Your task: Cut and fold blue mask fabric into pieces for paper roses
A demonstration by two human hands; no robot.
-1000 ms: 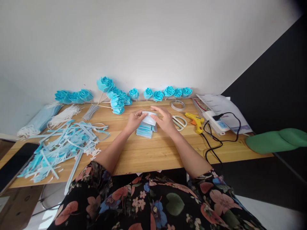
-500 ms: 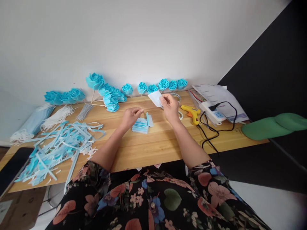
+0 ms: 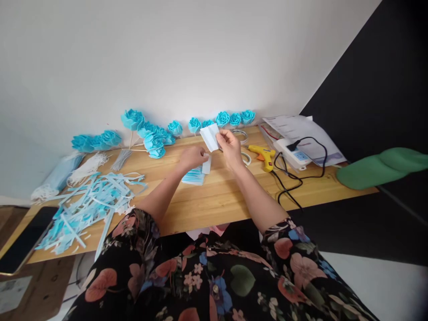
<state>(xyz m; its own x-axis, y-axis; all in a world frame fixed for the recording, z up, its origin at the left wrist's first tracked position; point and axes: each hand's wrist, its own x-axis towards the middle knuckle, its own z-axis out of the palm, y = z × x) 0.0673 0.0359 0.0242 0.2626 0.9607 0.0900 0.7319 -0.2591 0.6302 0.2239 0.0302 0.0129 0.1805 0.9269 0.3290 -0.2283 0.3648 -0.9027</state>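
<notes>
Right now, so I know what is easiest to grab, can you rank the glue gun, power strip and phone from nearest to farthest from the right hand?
1. The glue gun: closest, just to the right of the right hand.
2. The power strip: further right, beyond the glue gun.
3. The phone: farthest, at the far left near corner.

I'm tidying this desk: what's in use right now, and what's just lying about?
In use: right hand holding raised piece; left hand holding low piece over stack.
Lying about: glue gun, roses, scraps, phone, power strip.
</notes>
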